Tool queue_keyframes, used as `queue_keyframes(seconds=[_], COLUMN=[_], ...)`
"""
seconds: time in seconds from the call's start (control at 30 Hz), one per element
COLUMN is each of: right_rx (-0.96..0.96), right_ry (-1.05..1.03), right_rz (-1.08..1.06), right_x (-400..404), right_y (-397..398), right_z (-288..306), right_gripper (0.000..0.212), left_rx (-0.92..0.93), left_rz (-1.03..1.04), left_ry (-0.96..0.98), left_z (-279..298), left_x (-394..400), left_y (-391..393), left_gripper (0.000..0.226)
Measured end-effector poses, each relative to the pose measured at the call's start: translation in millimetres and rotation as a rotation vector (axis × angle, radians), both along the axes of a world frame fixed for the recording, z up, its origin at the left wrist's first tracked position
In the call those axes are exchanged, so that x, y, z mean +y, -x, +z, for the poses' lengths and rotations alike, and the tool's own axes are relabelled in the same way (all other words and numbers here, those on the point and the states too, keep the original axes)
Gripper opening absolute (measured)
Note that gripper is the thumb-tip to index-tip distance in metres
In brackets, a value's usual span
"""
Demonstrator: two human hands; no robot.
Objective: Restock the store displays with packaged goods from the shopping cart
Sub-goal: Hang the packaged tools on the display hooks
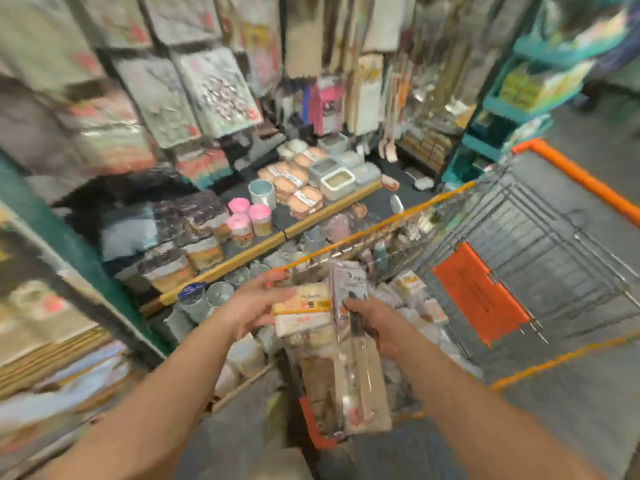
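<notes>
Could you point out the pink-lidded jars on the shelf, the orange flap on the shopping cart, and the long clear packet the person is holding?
pink-lidded jars (259, 213): head view, lid of the rightmost jar.
orange flap (479, 292): head view, middle of the panel.
long clear packet (360, 382): head view, lower half, below the right hand (379, 327).

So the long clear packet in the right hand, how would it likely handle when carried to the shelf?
The long clear packet looks fairly stiff: it juts past the right hand without drooping. Its glossy plastic may be slippery. It is probably light, since one hand grips it near the upper end. The blur hides its contents.
</notes>
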State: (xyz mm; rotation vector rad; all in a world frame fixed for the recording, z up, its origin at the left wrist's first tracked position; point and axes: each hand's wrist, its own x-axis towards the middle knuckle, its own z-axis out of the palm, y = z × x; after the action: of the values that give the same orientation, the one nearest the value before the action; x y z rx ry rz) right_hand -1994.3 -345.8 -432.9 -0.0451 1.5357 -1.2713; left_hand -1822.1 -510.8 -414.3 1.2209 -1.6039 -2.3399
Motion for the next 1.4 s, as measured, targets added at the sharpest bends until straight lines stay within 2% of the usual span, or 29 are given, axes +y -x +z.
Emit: queue_keyframes(seconds=[0.07,0.13,0.17,0.23,0.33,0.37,0.4,0.47,0.57,0.67,0.77,0.87,0.9,1.03,1.1,1.17,1.27,1.3,1.33,1.4], right_rx=[0.008,-0.004,-0.029,-0.033,-0.028,-0.027,-0.030,-0.077,-0.106,-0.051,-0.010,0.029,0.025,0.043,0.055,0.048,0.083,0.083,0.089,0.113], right_ry=[0.045,0.068,0.107,0.164,0.233,0.253,0.259,0.267,0.303,0.323,0.339,0.334,0.345,0.316,0.293,0.284,0.289,0.310,0.319,0.356], right_rz=[0.024,0.095,0.132,0.192,0.251,0.274,0.284,0.304,0.336,0.437,0.515,0.549,0.563,0.577,0.590,0.607,0.674,0.692,0.713,0.751], right_x=[-15.4,-34.7,-42.3,-62.6,-84.1,-91.8,-97.5,-113.1,-135.8,-164.6,-193.6,-219.1,-225.9,-254.0,-276.1,-283.7,-292.7,-303.4,-313.2,-339.8], right_y=[-28.0,-59.7,-74.8,-113.1,-158.9,-177.9,-194.0,-224.3,-262.9,-306.0,-357.9,-396.0,-404.1,-413.6,-404.5,-404.4,-420.0,-423.5,-428.0,-440.7], right_z=[17.3,33.3,39.9,51.6,62.5,66.5,71.9,79.5,91.0,95.3,101.1,101.6,100.6,81.0,58.0,68.0,114.5,123.7,133.1,144.5], right_gripper=[0.015,0.043,0.043,0.026,0.014,0.011,0.009,0.012,0.028,0.051,0.044,0.047,0.059,0.131,0.142,0.128,0.053,0.038,0.036,0.060], left_rx=[0.066,0.116,0.139,0.161,0.178,0.191,0.203,0.198,0.172,0.138,0.104,0.071,0.051,-0.016,-0.037,-0.027,-0.045,-0.059,-0.082,-0.147], left_rz=[0.270,0.403,0.450,0.580,0.746,0.799,0.847,0.870,0.761,0.772,0.848,0.956,0.991,1.052,1.035,1.043,1.064,1.063,1.051,1.025], left_ry=[-0.030,-0.006,-0.007,0.001,0.018,0.041,0.047,0.056,0.102,0.197,0.287,0.361,0.377,0.449,0.514,0.568,0.646,0.655,0.670,0.703], left_z=[17.9,29.5,31.1,40.1,49.2,53.5,59.4,69.6,86.5,100.1,104.2,113.3,114.9,125.9,131.7,135.1,146.2,151.1,155.5,161.9], left_x=[6.3,10.6,12.8,16.8,16.5,12.3,9.3,-1.3,-9.9,-24.2,-47.3,-64.8,-71.0,-100.8,-117.2,-135.0,-156.3,-161.9,-167.6,-182.2], left_y=[-35.3,-77.2,-94.5,-140.0,-184.7,-202.9,-216.8,-245.5,-287.9,-344.8,-409.5,-456.8,-471.6,-525.1,-544.7,-556.8,-558.9,-557.3,-555.4,-555.1], left_gripper=[0.041,0.075,0.081,0.053,0.013,0.009,0.016,0.025,0.017,0.014,0.023,0.020,0.019,0.030,0.028,0.027,0.025,0.022,0.019,0.015])
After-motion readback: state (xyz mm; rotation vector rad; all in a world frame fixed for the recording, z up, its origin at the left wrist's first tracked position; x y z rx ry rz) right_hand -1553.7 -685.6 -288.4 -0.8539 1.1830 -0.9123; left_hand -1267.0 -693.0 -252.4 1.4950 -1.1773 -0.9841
